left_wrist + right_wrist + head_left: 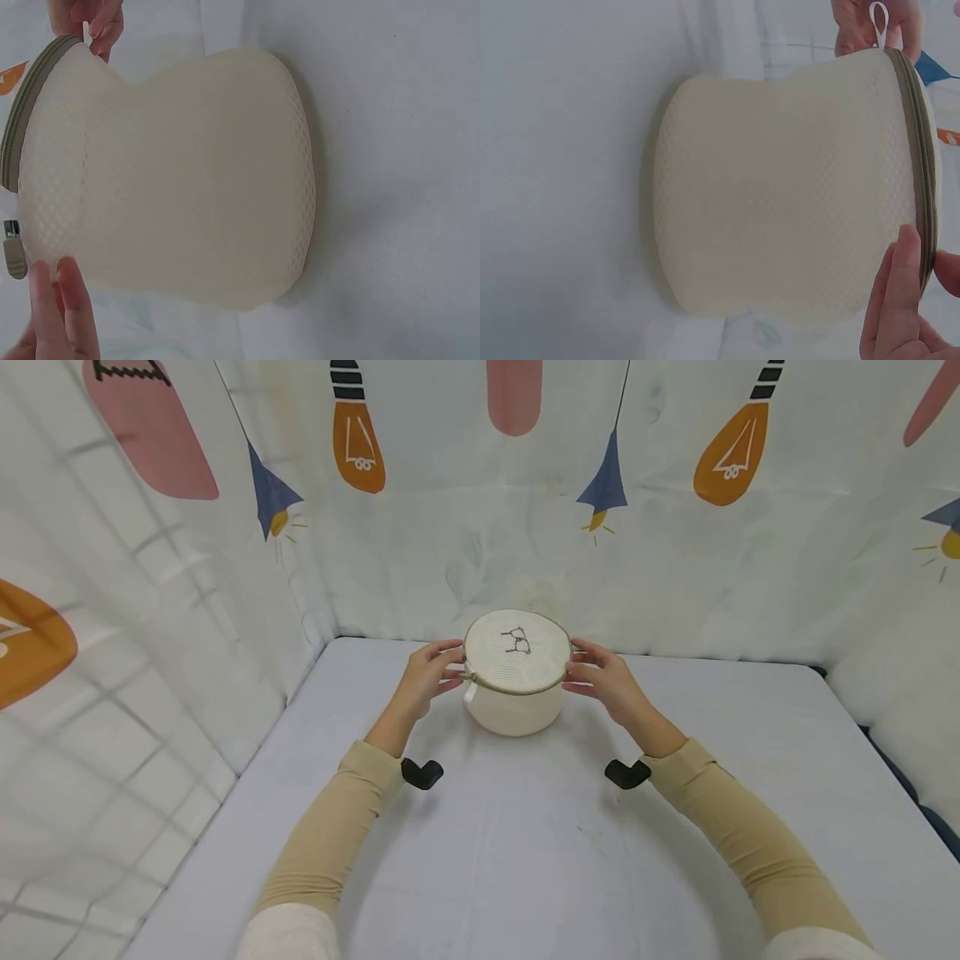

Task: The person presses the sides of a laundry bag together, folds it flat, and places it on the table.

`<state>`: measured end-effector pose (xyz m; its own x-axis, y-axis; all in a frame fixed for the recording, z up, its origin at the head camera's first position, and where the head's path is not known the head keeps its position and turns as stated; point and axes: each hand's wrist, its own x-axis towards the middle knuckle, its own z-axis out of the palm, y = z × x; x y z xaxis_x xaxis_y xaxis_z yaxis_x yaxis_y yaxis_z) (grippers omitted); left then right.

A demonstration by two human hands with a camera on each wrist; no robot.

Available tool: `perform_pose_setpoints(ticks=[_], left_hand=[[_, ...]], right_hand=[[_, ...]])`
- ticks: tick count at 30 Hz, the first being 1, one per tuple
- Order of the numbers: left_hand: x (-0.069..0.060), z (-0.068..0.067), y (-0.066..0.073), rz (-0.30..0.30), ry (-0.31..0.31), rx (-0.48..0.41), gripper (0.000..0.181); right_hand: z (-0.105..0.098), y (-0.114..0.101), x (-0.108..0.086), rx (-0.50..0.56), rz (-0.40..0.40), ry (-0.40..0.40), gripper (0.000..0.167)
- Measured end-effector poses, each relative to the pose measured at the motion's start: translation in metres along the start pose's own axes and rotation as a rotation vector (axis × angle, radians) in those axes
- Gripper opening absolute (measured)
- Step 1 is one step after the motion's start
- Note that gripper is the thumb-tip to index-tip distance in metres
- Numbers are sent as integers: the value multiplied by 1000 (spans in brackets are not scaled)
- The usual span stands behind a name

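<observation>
A cream mesh laundry bag (pixel 513 714) with a round lid (pixel 495 652) stands upright on the table at the far middle. A small line drawing marks the lid, and an olive zipper (pixel 922 142) runs around its edge. My left hand (pixel 429 673) holds the bag's left upper side, its fingertips beside the zipper pull (pixel 15 255). At the opposite side my right hand (pixel 609 682) pinches the rim, thumb on the lid side and fingers along the mesh wall. A white loop (pixel 880 22) sticks out by the left hand. The bag's inside is hidden.
The pale table (pixel 525 860) reaches back to a white curtain (pixel 420 560) printed with lamps and bulbs. Another patterned cloth (pixel 112 693) hangs along the left edge. Black camera mounts (pixel 422 774) sit at both wrists.
</observation>
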<state>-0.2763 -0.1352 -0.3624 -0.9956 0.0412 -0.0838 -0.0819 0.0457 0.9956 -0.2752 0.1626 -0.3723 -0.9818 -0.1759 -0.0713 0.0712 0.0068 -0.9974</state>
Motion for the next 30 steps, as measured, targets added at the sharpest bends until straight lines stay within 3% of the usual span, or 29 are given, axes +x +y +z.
perform_pose_setpoints(ticks=[12,30], left_hand=[[2,8,-2,-23,36,-34,54],[4,8,-7,-30,38,-52,53]], right_hand=[[11,-6,2,172,64,10,67],[12,-5,6,241,72,1,67]])
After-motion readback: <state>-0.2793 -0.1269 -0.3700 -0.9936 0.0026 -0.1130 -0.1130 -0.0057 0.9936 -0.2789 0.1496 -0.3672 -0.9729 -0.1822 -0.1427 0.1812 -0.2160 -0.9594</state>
